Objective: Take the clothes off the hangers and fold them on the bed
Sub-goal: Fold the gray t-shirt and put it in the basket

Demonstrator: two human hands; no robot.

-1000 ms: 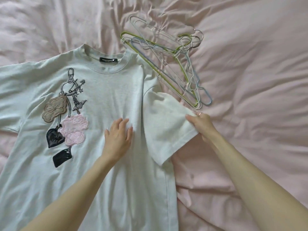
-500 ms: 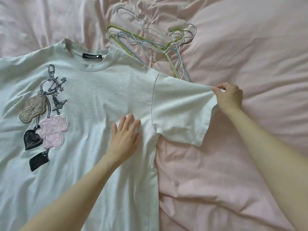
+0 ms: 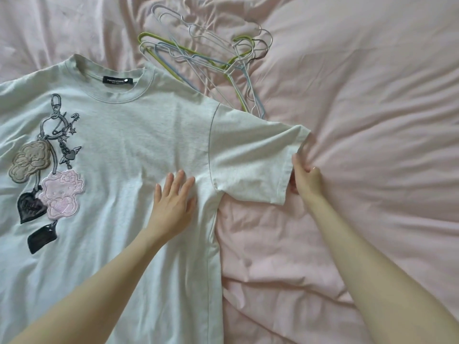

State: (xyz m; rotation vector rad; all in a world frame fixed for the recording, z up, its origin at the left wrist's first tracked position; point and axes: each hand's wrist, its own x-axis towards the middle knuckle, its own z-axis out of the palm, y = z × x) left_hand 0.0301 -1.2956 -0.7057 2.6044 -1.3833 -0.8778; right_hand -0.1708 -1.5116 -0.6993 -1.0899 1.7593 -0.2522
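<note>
A pale grey T-shirt (image 3: 119,150) lies face up on the pink bed, with a keychain print of charms on its chest at the left. My left hand (image 3: 172,199) presses flat on the shirt near the armpit seam, fingers straight. The shirt's sleeve (image 3: 250,160) is spread out to the right. At the sleeve's hem my right hand (image 3: 306,178) pinches the edge with curled fingers. A pile of several wire hangers (image 3: 211,60), white, green and blue, lies beyond the shoulder; the shirt covers their lower ends.
Wrinkled pink bedding (image 3: 367,120) fills the right half and the top of the view. The shirt's lower part and left sleeve run out of the frame.
The sleeve went from folded over the body to spread flat toward the right. My right hand slid from the hem's upper corner down to its middle. The left hand stayed pressing near the armpit.
</note>
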